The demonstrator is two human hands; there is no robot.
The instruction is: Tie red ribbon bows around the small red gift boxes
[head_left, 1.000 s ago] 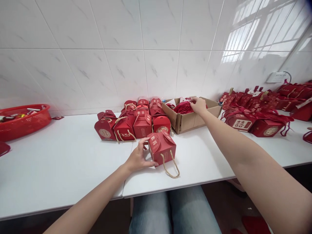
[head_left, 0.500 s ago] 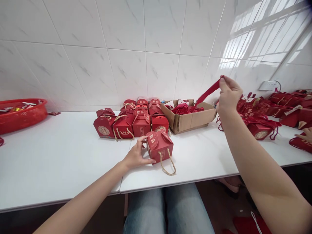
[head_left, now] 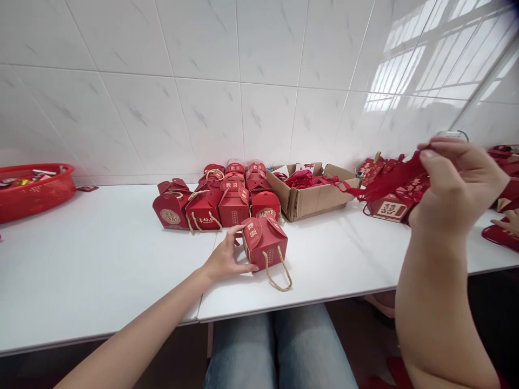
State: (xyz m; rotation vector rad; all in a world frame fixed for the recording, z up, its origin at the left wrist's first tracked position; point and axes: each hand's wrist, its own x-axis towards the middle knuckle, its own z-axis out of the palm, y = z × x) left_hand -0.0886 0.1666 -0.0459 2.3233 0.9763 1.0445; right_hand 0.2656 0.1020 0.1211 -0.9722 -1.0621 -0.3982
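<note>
A red gift box (head_left: 263,246) with a twisted rope handle stands on the white table (head_left: 121,275) in front of me. My left hand (head_left: 227,254) grips its left side, thumb at the lower front edge and fingers behind. Raised at the right, my right hand (head_left: 458,178) pinches the end of a red ribbon (head_left: 389,183). The ribbon stretches left toward an open cardboard box (head_left: 324,197), where a heap of red ribbons (head_left: 302,178) lies.
Several red gift boxes (head_left: 234,208) stand grouped behind the one I hold. A red plastic basket (head_left: 36,197) is at far left. More red boxes (head_left: 391,208) sit at right, near another person's hand (head_left: 508,221). A tiled wall (head_left: 203,119) rises behind the table.
My right hand has moved right and closer to me, drawing the ribbon farther out from the cardboard box. My left hand and the gift box have stayed in place.
</note>
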